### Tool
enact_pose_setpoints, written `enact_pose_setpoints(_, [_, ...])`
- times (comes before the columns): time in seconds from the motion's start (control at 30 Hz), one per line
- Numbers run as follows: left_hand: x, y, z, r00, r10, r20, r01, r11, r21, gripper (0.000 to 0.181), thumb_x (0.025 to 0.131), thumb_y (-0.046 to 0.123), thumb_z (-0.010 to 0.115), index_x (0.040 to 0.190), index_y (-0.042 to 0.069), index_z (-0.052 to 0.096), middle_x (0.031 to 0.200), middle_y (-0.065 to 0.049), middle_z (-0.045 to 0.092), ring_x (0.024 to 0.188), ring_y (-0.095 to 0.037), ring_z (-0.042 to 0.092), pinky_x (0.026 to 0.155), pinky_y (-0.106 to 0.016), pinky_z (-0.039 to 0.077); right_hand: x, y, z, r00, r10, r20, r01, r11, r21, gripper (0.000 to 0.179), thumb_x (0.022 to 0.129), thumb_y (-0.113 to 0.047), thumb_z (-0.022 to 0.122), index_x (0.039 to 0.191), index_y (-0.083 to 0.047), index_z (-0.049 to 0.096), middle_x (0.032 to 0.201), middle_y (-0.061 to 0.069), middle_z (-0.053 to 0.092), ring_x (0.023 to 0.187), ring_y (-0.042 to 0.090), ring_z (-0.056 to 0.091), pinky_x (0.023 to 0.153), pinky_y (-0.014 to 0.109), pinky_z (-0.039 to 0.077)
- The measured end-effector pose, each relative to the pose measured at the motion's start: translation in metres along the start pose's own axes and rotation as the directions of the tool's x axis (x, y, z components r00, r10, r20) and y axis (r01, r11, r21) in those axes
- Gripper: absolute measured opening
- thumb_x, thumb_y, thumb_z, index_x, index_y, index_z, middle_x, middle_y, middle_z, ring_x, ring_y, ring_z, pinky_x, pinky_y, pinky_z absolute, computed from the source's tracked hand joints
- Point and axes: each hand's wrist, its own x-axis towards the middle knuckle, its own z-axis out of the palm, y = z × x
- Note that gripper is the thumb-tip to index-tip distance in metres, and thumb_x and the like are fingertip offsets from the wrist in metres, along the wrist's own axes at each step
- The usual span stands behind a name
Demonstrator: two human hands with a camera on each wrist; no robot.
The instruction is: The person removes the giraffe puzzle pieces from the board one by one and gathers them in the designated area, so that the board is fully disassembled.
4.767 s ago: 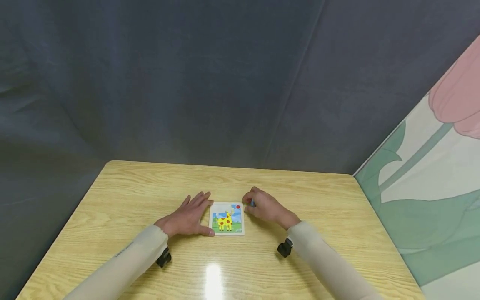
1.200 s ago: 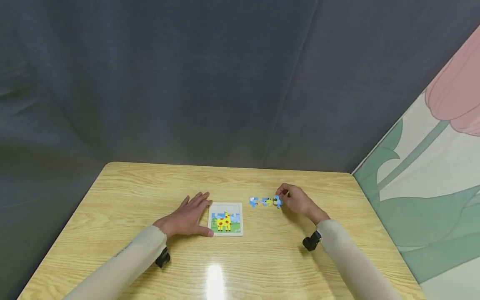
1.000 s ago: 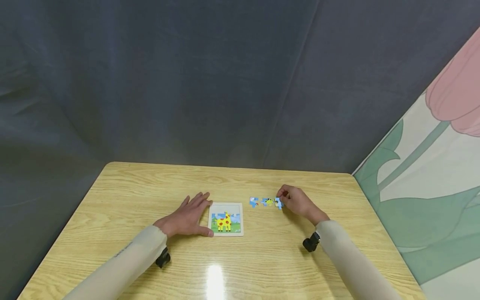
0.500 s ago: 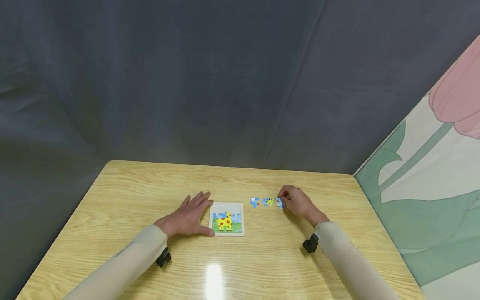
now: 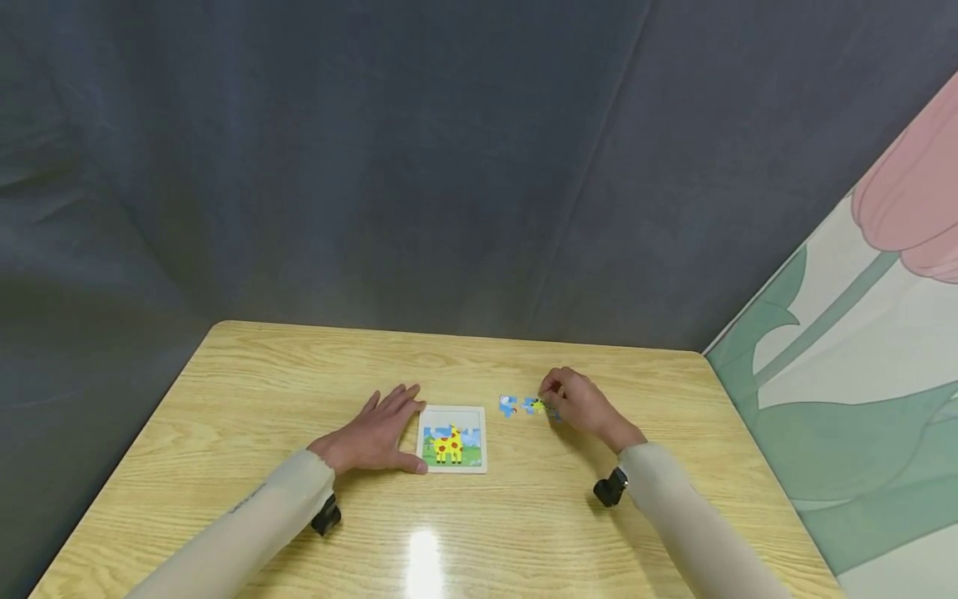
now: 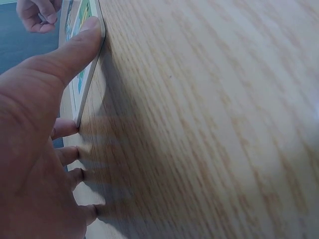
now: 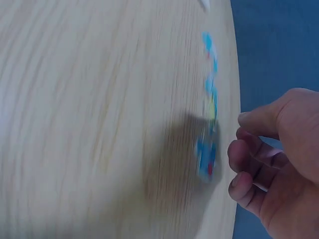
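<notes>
A square giraffe jigsaw board point(image 5: 452, 416) lies flat on the table, with picture pieces in its lower part and a bare strip along its top. My left hand point(image 5: 374, 437) rests at its left side, fingers spread, its thumb point(image 6: 82, 50) on the near corner and the index fingertip at the far corner. To the right of the board lie three loose jigsaw pieces in a row: a left one point(image 5: 507, 405), a middle one point(image 5: 530, 406) and a right one point(image 7: 205, 157). Above the right end of that row my right hand point(image 5: 587, 408) hovers with loosely bent fingers, holding nothing and partly covering the right piece.
The wooden table point(image 5: 299, 358) has a dark curtain point(image 5: 449, 166) behind its far edge. A floral cloth point(image 5: 861, 399) hangs along the right side. Both wrists wear small black cameras. Light glares near the front of the table.
Earlier my right hand held a blue piece beside the board, whose top right was filled. Three pieces now lie rightward. The hand has let go of the right piece and shifted left.
</notes>
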Motion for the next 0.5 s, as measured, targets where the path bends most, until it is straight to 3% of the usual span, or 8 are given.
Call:
enact_pose_setpoints(0.23, [0.002, 0.000, 0.002, 1.000, -0.007, 0.014, 0.007, 1.000, -0.007, 0.107, 0.087, 0.056, 0.084, 0.165, 0.004, 0.035, 0.181, -0.017, 0.012, 0.169, -0.041, 0.007, 0.134, -0.068, 0.005, 0.007, -0.042, 0.023, 0.994, -0.081, 0.076, 0.079, 0.996, 0.029, 0.009, 0.106, -0.009, 0.063, 0.111, -0.007, 0.071, 0.108, 0.006, 0.069, 0.084, 0.013, 0.058, 0.071, 0.025, 0.049])
enact_pose_setpoints(0.5, [0.000, 0.002, 0.000, 1.000, 0.002, -0.002, -0.002, 1.000, -0.003, 0.106, 0.087, 0.058, 0.084, 0.163, 0.002, 0.037, 0.179, -0.020, 0.016, 0.167, -0.044, 0.012, 0.132, -0.071, 0.009, 0.014, -0.088, 0.050, 0.968, -0.194, 0.160, 0.193, 0.981, 0.026, 0.012, 0.106, -0.009, 0.063, 0.112, -0.009, 0.074, 0.105, 0.001, 0.069, 0.084, 0.012, 0.057, 0.074, 0.027, 0.048])
